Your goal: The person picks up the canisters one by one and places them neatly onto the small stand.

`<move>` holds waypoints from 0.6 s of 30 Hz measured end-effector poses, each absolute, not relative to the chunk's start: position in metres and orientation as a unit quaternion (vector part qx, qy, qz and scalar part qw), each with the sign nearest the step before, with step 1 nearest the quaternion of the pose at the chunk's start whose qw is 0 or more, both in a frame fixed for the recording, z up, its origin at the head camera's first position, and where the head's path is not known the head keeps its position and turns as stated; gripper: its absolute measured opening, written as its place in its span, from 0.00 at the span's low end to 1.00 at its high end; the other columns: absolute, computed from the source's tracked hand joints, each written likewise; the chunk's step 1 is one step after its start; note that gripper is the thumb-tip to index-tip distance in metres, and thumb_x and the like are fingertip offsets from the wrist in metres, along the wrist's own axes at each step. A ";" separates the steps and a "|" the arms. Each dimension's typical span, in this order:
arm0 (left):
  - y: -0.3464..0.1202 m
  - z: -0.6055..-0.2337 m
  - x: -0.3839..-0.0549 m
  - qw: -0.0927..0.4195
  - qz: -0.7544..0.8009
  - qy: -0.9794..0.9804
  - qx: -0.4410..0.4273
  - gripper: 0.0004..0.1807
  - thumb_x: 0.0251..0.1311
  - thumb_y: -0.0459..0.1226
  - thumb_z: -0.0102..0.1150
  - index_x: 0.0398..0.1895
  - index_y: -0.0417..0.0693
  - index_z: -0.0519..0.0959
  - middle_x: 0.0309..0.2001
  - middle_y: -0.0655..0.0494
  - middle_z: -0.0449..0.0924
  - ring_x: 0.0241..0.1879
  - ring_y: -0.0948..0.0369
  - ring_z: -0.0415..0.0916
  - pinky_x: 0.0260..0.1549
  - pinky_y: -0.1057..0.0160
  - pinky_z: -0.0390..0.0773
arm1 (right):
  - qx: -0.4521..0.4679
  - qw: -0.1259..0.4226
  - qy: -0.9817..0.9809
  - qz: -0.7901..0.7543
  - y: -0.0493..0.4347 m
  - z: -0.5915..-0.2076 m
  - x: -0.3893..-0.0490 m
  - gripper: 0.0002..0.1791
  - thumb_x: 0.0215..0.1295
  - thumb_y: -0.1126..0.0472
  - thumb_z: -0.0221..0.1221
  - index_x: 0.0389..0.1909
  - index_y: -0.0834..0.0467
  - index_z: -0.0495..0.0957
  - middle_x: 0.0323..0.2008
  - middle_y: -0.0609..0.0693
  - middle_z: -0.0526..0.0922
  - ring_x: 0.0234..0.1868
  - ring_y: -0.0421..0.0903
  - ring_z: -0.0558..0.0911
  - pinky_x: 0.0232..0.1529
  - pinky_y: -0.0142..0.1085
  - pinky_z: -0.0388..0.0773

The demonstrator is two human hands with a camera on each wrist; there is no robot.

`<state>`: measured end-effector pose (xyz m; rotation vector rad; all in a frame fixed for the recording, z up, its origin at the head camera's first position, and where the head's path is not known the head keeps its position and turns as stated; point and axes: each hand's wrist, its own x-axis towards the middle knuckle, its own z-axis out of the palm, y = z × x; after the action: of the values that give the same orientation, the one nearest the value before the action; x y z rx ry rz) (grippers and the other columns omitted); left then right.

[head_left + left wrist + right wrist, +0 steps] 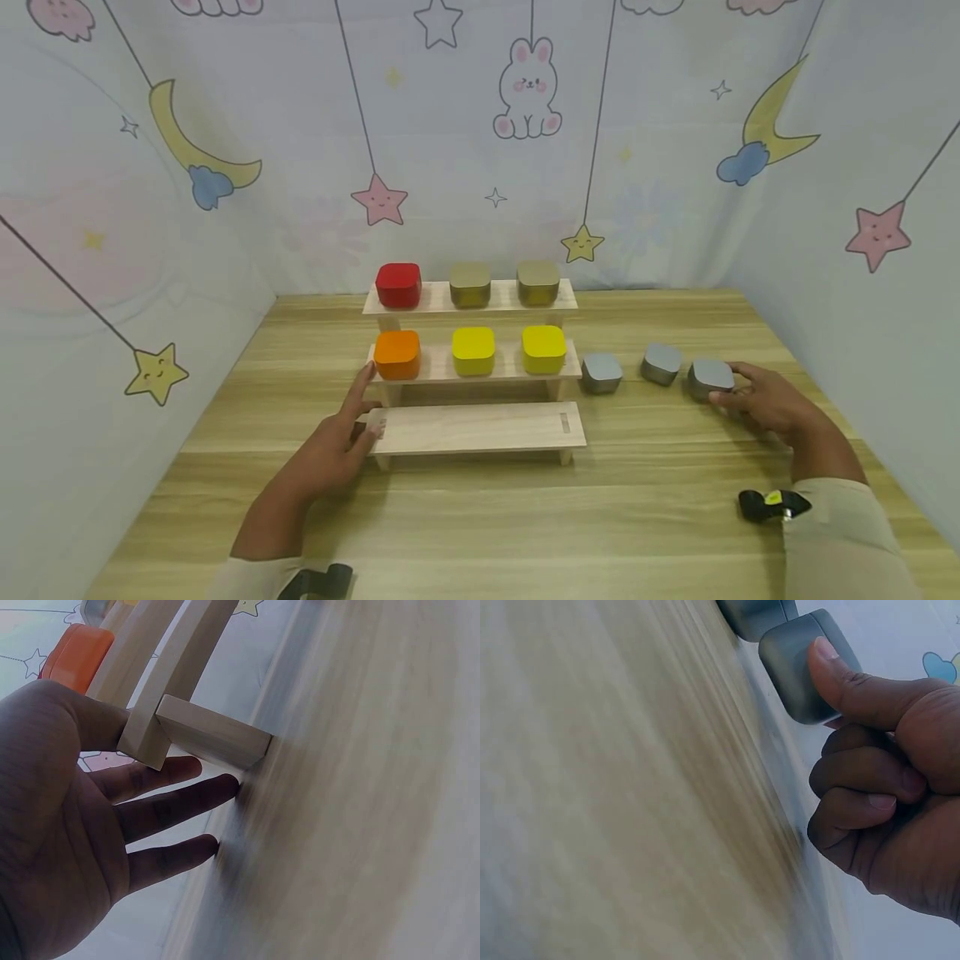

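At the right, my right hand (772,402) pinches a grey rounded-square box (710,379) between thumb and index finger. In the right wrist view the thumb lies on the side of this grey box (791,675), and the other fingers are curled into the palm. Two more grey boxes (662,364) (602,372) stand to its left on the table. My left hand (333,450) is at the left end of the lowest shelf of a wooden step rack (472,428), thumb on the board. In the left wrist view its fingers (176,810) extend, spread, beside the rack's leg.
An orange box (397,354) and two yellow boxes (473,351) (543,349) sit on the middle shelf. The top shelf bears a red box (399,286) and two dull gold boxes (470,285) (537,282). A patterned curtain (450,150) surrounds the wooden table (525,533).
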<state>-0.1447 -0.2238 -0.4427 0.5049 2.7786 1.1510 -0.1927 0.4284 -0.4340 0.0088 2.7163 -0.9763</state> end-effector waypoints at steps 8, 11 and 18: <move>-0.225 -0.443 -0.146 0.046 0.376 0.911 0.165 0.52 0.83 0.34 0.51 0.91 0.68 0.27 0.79 0.32 0.69 0.65 0.35 0.84 0.66 0.35 0.82 | -0.003 0.107 0.880 -0.463 0.424 -0.432 -0.193 0.46 0.85 0.50 0.58 0.87 0.67 0.44 0.20 0.38 0.64 0.19 0.38 0.61 0.25 0.40 0.68; -0.225 -0.444 -0.147 0.045 0.377 0.910 0.165 0.52 0.83 0.34 0.51 0.91 0.68 0.27 0.79 0.32 0.70 0.65 0.35 0.84 0.67 0.34 0.81 | -0.015 0.089 0.873 -0.480 0.422 -0.428 -0.193 0.43 0.86 0.52 0.57 0.86 0.66 0.46 0.19 0.39 0.62 0.19 0.38 0.58 0.22 0.44 0.60; -0.224 -0.444 -0.146 0.050 0.377 0.911 0.161 0.52 0.83 0.34 0.51 0.91 0.67 0.26 0.78 0.32 0.70 0.66 0.34 0.84 0.67 0.35 0.81 | -0.064 0.050 0.868 -0.490 0.408 -0.414 -0.187 0.40 0.87 0.54 0.55 0.86 0.66 0.48 0.19 0.43 0.57 0.18 0.47 0.52 0.20 0.39 0.62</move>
<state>-0.1460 -0.2238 -0.4440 0.4907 2.7736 1.1477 -0.1871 0.4077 -0.4136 -0.1960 2.6414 -1.4933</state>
